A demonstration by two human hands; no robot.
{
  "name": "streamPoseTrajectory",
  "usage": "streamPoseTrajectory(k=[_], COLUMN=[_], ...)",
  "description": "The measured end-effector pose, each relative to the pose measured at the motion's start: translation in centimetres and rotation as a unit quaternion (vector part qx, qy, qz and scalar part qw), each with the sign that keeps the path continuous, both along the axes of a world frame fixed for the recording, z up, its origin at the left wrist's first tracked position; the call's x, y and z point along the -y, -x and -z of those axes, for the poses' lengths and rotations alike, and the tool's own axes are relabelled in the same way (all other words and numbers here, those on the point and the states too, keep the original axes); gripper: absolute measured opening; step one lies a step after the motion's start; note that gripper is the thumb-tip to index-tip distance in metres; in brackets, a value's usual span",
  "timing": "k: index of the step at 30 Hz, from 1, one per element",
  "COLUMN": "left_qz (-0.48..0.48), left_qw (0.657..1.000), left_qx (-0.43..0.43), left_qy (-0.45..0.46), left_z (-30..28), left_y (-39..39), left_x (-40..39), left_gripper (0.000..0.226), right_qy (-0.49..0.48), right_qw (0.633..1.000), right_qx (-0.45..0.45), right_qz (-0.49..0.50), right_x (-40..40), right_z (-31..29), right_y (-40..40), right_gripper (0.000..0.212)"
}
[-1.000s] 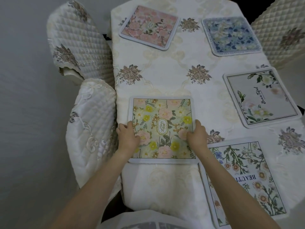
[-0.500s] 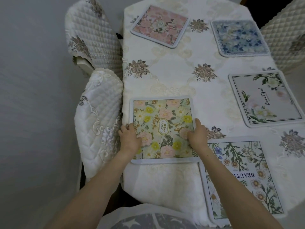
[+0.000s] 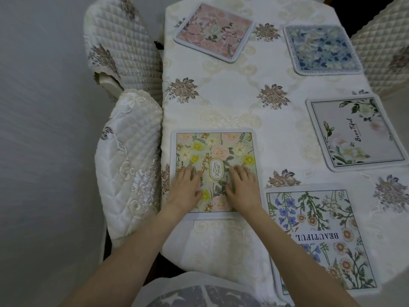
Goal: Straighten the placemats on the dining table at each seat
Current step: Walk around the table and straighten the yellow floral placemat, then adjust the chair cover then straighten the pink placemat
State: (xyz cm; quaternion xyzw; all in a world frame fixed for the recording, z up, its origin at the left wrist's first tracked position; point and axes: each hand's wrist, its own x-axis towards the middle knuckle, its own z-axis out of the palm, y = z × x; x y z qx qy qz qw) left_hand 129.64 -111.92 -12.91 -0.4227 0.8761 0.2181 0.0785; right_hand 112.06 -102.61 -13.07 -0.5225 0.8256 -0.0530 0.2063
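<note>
Both palms are pressed flat, unclenched, on the mat (image 3: 215,151): left hand (image 3: 186,187) and right hand (image 3: 242,188) flank its centre; its edges run square to the table (image 3: 232,103) edge.

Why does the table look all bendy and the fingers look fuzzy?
Head view: the wide-angle lens bows the table edges and stretches the corners; fingertips of the left hand and right hand are slightly smeared; lighting is soft and even, with no glare.
</note>
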Motion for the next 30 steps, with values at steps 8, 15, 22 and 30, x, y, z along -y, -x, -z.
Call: streamPoseTrajectory(k=[8, 15, 22, 30], left_qz=[-0.032, -0.003, 0.081, 0.227], left_qw=[0.997, 0.985, 0.966, 0.938], left_qx=[-0.062, -0.146, -0.196, -0.211], left_qy=[0.029, 0.093, 0.148, 0.158], left_z=[-3.0, -9.6, -14.6, -15.3], left_y=[1.1, 0.5, -2.9, -8.9], left_x=[0.6, 0.3, -1.1, -2.8], left_gripper=[0.052, 0.048, 0.054, 0.054], right_qy=[0.076, 0.176, 0.229, 0.224], right_qw=[0.995, 0.983, 0.969, 0.945], right_qx=[0.039, 0.021, -0.024, -0.089], right_qz=[0.055, 0.055, 0.093, 0.222], right_x=[0.6, 0.1, -3.7, -11.0], right_z=[-3.1, -9.0, -15.1, -15.4], right_y=[-0.1, -1.3, -4.4, -13.2], right_gripper=[0.047, 0.047, 0.050, 0.053])
